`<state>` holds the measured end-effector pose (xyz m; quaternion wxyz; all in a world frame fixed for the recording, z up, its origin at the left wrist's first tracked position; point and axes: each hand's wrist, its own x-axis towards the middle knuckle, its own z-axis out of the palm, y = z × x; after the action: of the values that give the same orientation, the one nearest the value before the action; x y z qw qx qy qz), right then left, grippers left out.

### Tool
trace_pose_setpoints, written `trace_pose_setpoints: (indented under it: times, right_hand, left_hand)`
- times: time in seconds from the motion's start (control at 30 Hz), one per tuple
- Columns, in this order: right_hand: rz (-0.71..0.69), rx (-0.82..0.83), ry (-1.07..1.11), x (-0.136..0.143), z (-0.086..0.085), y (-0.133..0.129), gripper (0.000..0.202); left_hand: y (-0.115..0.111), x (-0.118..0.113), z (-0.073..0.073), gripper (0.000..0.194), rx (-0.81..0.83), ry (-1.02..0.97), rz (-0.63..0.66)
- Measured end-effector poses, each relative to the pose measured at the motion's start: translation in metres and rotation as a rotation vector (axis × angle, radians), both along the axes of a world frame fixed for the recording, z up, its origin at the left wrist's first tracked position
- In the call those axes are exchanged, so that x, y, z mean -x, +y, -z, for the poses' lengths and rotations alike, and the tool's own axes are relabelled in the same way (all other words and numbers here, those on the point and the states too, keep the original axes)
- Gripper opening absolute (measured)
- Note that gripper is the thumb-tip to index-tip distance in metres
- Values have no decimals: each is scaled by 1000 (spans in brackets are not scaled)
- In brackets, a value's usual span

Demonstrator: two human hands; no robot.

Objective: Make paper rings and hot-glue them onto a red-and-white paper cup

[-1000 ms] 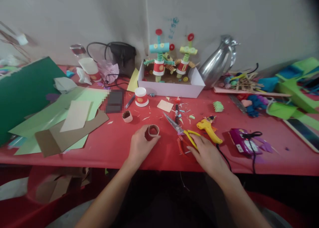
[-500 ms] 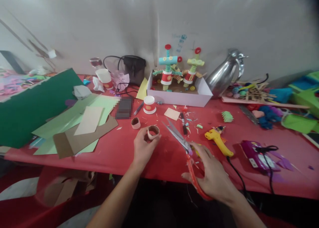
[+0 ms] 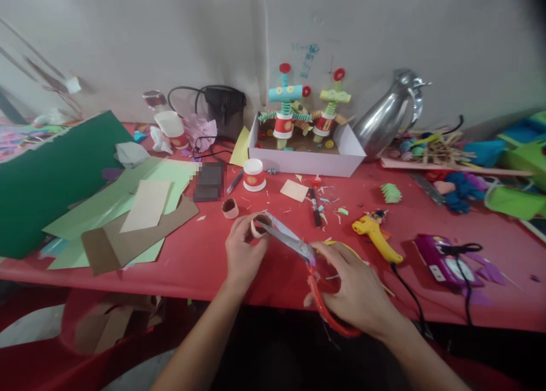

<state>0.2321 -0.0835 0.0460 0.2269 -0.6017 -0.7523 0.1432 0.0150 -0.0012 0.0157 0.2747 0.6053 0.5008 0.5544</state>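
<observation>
My left hand [image 3: 246, 251] pinches a short cardboard ring [image 3: 258, 227] above the red table. In my right hand [image 3: 356, 285] are scissors [image 3: 321, 295] with red handles, their blades parted. One blade reaches over the opening of the ring; whether it touches the wall is hard to tell. A second ring [image 3: 230, 208] stands on the table just left of my left hand. Behind it is a red and white paper cup [image 3: 254, 175]. A small cream card [image 3: 294, 190] and a dark pen [image 3: 314, 207] lie beyond the scissors among paper scraps.
At the right lie a yellow glue gun [image 3: 377, 238] and a purple box [image 3: 446, 263] with cords. A white box [image 3: 305, 162] with paper figures and a metal jug [image 3: 390, 115] stand behind. Green sheets [image 3: 108, 200] and brown cardboard [image 3: 139, 234] are on the left.
The scissors in my right hand have moved left, and their blades now reach the ring in my left hand. The view has shifted slightly downward.
</observation>
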Motion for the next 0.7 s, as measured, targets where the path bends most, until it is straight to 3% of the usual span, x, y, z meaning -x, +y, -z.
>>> trace_pose_setpoints:
  times: [0.4,0.7]
  right_hand:
    - [-8,-47,40,7,18,-4,53]
    - [44,-114,-98,12,10,-4,56]
  left_hand:
    - [-1,-2,1,32,57,-37,-58]
    - [-2,-2,2,31,41,-21,-84]
